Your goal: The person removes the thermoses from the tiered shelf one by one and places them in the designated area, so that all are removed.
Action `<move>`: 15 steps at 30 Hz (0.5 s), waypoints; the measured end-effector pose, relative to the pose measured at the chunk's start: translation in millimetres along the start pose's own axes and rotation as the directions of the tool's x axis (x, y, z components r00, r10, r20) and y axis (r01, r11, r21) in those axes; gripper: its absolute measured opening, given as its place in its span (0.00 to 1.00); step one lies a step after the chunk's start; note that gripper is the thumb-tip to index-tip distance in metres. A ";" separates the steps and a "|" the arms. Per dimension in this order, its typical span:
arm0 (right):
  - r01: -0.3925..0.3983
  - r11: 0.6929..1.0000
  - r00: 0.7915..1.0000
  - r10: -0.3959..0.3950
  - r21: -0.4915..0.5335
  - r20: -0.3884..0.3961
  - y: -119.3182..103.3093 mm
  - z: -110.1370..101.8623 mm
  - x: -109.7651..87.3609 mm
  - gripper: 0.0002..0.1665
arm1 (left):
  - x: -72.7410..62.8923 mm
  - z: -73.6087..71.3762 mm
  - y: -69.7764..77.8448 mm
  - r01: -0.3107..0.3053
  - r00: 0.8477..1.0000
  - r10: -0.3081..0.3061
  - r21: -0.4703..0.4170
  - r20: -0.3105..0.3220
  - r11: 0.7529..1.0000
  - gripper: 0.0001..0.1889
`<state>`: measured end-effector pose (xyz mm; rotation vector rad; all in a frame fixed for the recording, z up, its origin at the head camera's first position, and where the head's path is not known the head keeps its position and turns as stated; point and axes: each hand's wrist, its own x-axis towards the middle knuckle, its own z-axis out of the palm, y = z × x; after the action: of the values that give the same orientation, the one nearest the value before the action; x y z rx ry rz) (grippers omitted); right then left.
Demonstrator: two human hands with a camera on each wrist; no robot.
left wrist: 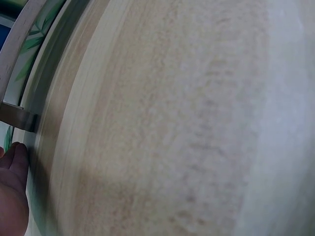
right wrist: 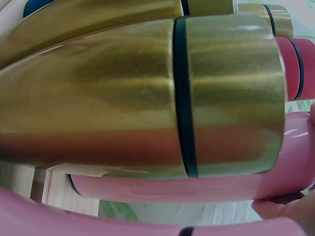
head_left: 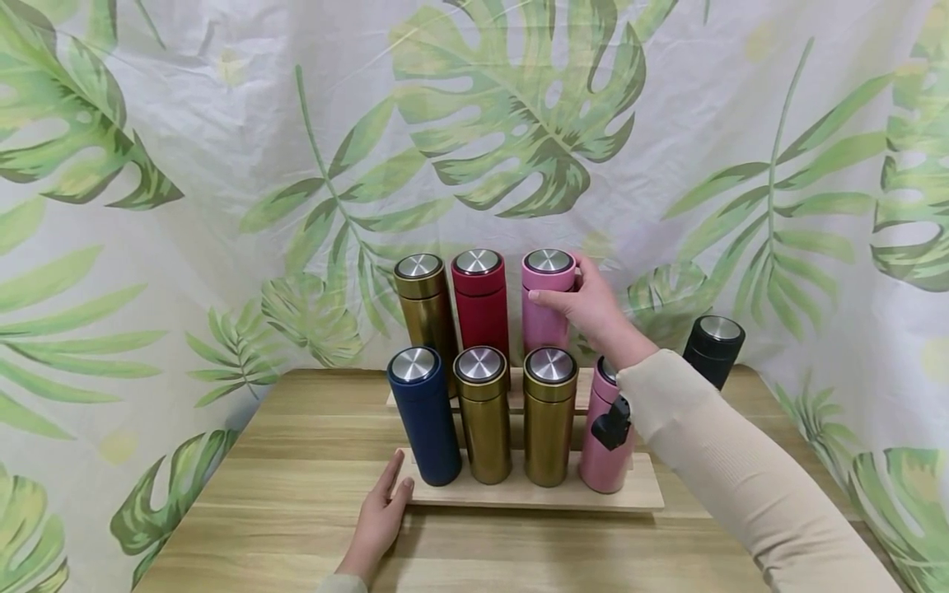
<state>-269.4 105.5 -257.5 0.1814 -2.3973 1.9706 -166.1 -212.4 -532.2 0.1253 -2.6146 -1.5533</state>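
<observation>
On our wood-grain table [head_left: 296, 453], our right hand [head_left: 596, 306] grips the back pink bottle [head_left: 544, 327] at the front board [head_left: 643, 492]'s twelve o'clock; our relaxed left hand [head_left: 380, 516] touches that board's nine. Seemingly we're positioning the bottle, which calls for steady, upright release.

A makeshift tabletop set-up from where I stand, home or studio I can't tell, 1 wood-grain table [head_left: 282, 461], creased leaf-print cloth [head_left: 474, 165] hanging behind it like a backdrop

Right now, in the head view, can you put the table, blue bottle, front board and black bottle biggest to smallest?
Table
Front board
Blue bottle
Black bottle, though it's farther and partly hidden by the sleeve
</observation>
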 end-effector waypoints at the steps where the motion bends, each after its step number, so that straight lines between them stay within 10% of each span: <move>1: 0.003 1.000 1.000 -0.003 0.006 -0.002 -0.1 0.3 0.1 0.46 | 0.0 0.1 -0.2 0.001 1.000 -0.001 0.000 0.001 1.000 0.28; 15: -0.022 1.000 0.999 0.022 0.011 -0.030 -1.0 -4.1 0.2 0.46 | 1.8 -0.4 -4.4 -0.016 1.000 0.016 -0.002 -0.006 1.000 0.28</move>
<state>-269.7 109.3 -255.8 0.1251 -2.3807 1.9814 -167.7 -215.1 -535.7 0.1079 -2.6030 -1.5475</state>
